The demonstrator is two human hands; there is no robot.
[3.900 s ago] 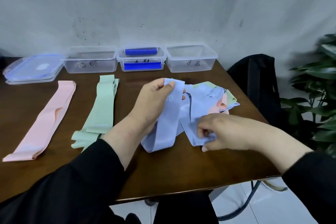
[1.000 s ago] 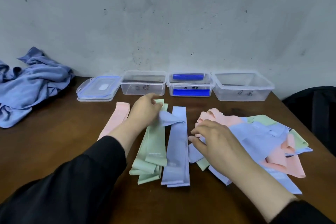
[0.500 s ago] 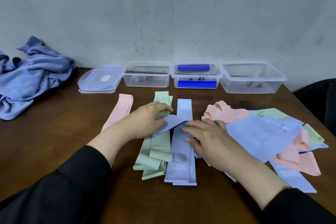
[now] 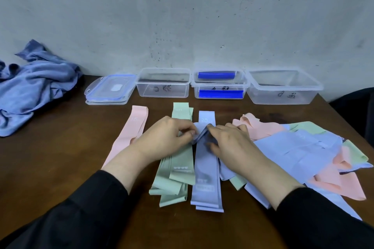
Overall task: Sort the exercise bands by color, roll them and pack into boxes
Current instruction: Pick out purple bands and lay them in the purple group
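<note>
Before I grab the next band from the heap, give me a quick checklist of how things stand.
1. Blue band flat on its stack: not ok, its middle is bunched between the left hand and the right hand.
2. Hands free: not ok, both pinch the fold.
3. Sorted rows apart: ok, pink band, green stack, blue stack side by side.
4. Heap within reach: ok, beside the right hand.
5. Boxes open: ok, lids stacked aside.
6. Any band rolled: not ok.
</note>
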